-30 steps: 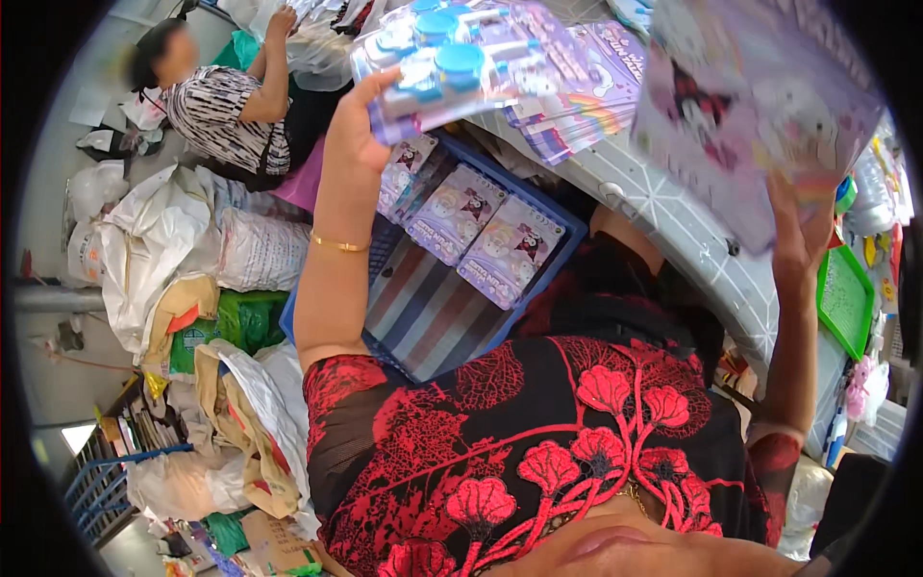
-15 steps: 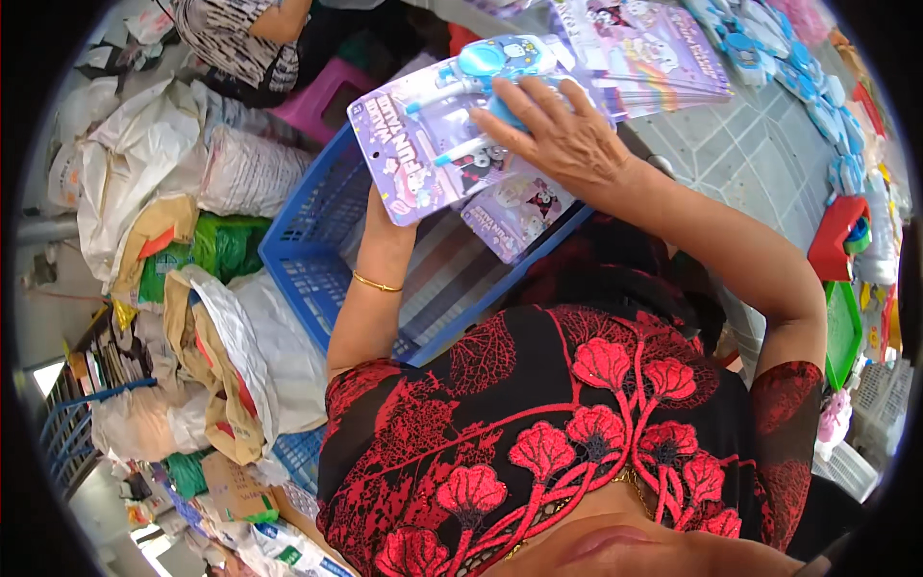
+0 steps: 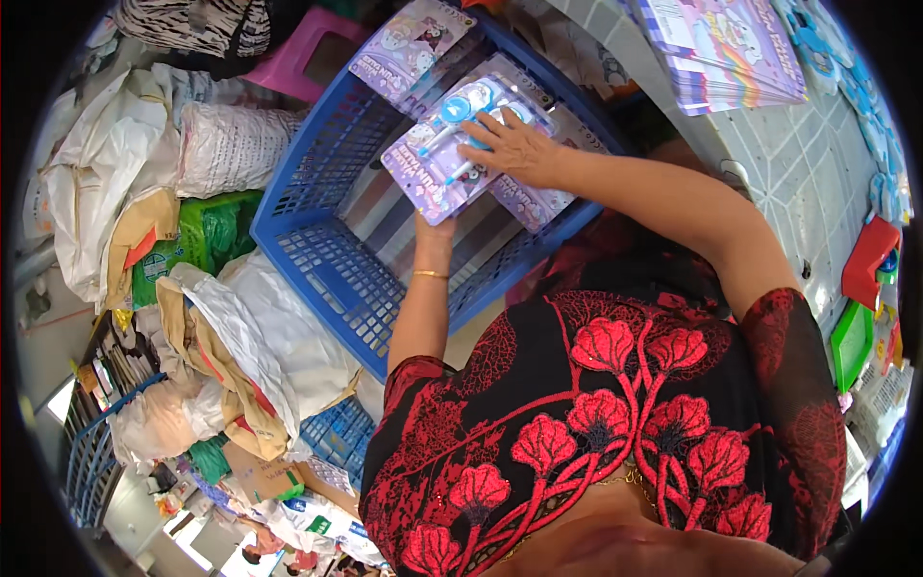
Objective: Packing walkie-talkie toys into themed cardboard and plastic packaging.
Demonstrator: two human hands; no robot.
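A toy walkie-talkie pack (image 3: 437, 183), a purple card with blue-and-white toys under clear plastic, is in both my hands inside the blue basket (image 3: 312, 264). From below, my left hand (image 3: 436, 229) supports it, with its fingers hidden under the card. My right hand (image 3: 519, 149) lies over the pack's upper face, fingers bent and spread on the plastic. More purple packs lie in the basket: one pack (image 3: 413, 48) at the far left corner, others beneath and beside the held one.
A stack of purple cards (image 3: 735, 58) lies on the grey tiled surface (image 3: 769, 192) at right, beside a row of blue toy pieces (image 3: 880, 144). White sacks (image 3: 279, 317) and a green bag (image 3: 202, 240) crowd the basket's left. A pink stool (image 3: 308, 53) stands behind.
Both hands have brought the pack down from above the basket's far side into it. The view has shifted, showing more of the basket and its packs.
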